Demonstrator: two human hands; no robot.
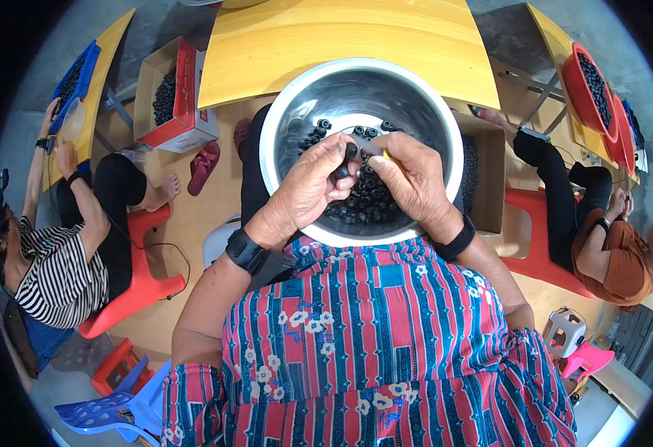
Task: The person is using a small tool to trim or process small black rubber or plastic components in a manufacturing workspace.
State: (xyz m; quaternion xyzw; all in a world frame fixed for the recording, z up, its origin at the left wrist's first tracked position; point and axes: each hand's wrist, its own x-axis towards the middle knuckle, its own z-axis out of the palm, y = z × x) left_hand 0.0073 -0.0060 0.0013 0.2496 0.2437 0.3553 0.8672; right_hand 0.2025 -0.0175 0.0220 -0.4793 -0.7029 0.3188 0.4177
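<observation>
A wide metal bowl (270, 153) rests on my lap, holding many small black ring-like parts (367, 201) in a heap at its bottom. Over it, my left hand (313, 177) is closed on a black part (352, 150), pinched between thumb and forefinger; another dark part shows under the fingers. My right hand (410, 175) is closed too, its thumb and fingers around a small blade (372, 148) with a bit of yellow at the grip. The blade's tip is close against the black part; whether it touches I cannot tell. Most of its handle is hidden by my fingers.
A yellow table (341, 37) stands just beyond the bowl. Open cartons (185, 100) of black parts sit on the floor at both sides. Two people sit left and right at tables, with a blue tray (75, 86) and a red basin (591, 93) of black parts.
</observation>
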